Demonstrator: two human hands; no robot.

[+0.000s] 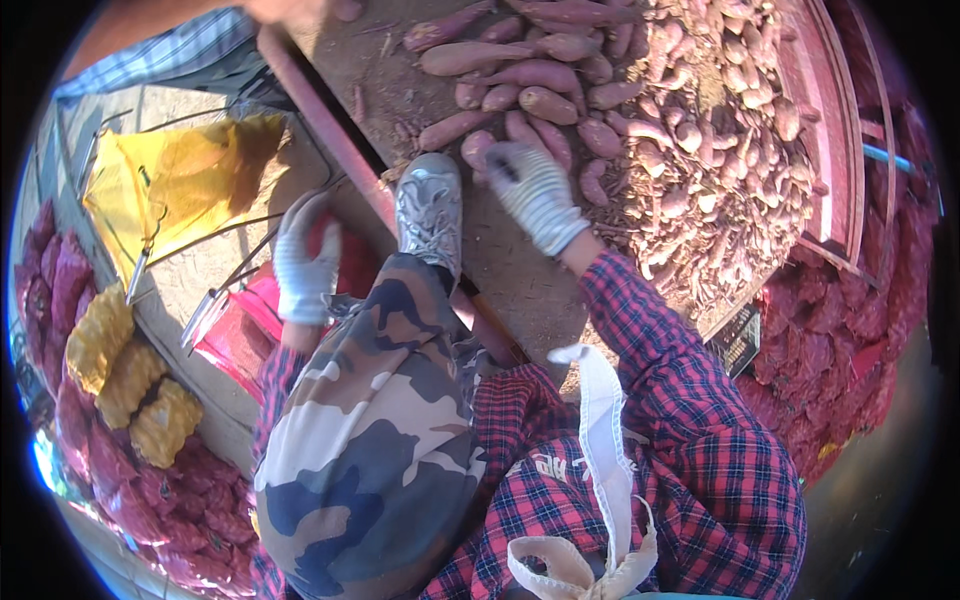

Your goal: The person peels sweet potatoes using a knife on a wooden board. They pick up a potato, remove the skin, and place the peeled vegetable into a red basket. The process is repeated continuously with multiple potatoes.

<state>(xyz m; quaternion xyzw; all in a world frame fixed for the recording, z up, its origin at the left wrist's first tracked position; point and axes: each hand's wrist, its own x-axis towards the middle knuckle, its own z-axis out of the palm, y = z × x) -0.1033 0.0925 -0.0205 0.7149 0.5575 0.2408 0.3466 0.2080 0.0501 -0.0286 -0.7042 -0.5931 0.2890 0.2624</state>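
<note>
My right hand point(534, 196), in a white knit glove, reaches to the near edge of a heap of sweet potatoes point(536, 75). Its curled fingers are at a small sweet potato point(477, 148); I cannot tell whether they grip it. My left hand point(306, 259), gloved alike, hangs over a red mesh bag point(236, 337) held on a metal frame. Thumb and fingers are apart there, with red showing behind them. Between the hands my silver shoe point(429, 206) rests by a reddish metal bar point(337, 135).
Small sweet potatoes and root scraps point(705, 180) are piled at right, beside a red metal rail point(836, 135). A yellow bag point(187, 180) hangs on a frame at left. Filled red mesh sacks point(832, 352) and yellow sacks point(101, 337) stand around. Another person's plaid sleeve point(165, 56) shows upper left.
</note>
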